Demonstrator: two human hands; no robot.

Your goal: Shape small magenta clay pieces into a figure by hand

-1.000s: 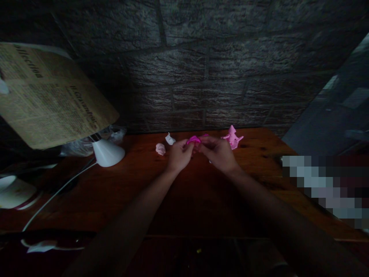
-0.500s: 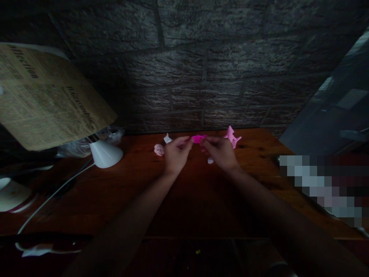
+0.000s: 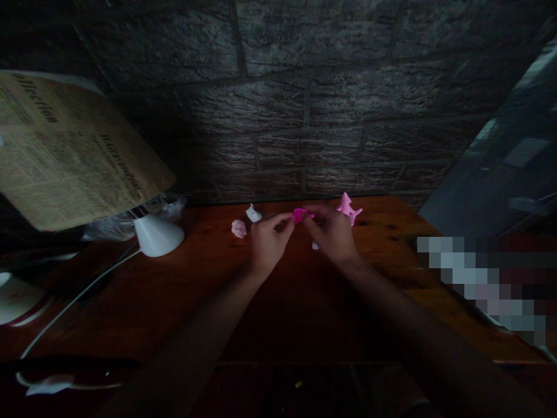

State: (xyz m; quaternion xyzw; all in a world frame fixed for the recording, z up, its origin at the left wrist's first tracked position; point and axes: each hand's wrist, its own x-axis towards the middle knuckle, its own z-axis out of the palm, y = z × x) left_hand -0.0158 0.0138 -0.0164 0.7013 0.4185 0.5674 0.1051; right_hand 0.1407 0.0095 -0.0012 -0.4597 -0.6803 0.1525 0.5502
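Observation:
A small bright magenta piece (image 3: 298,215) is pinched between my two hands, above the back of the wooden table; its exact kind is too small and dark to make out. My left hand (image 3: 268,238) grips its left end with thumb and fingertips. On the other end, my right hand (image 3: 334,232) is closed, partly covering the piece. A light pink figure-like shape (image 3: 348,209) stands just beyond my right hand. Left of my left hand lie a crumpled pale pink lump (image 3: 238,229) and a white piece (image 3: 253,213). A small white bit (image 3: 315,245) shows under my right hand.
A lamp with a newsprint shade (image 3: 82,151) and white base (image 3: 158,235) stands on the left, its cord running forward. Clear plastic (image 3: 108,227) lies behind it. A cup (image 3: 17,299) is at the left edge. A dark brick wall (image 3: 278,104) backs the wooden table (image 3: 278,325).
The magenta piece has turned and now shows a narrower side. My right hand has shifted slightly left and covers more of it. The whole view has moved a little.

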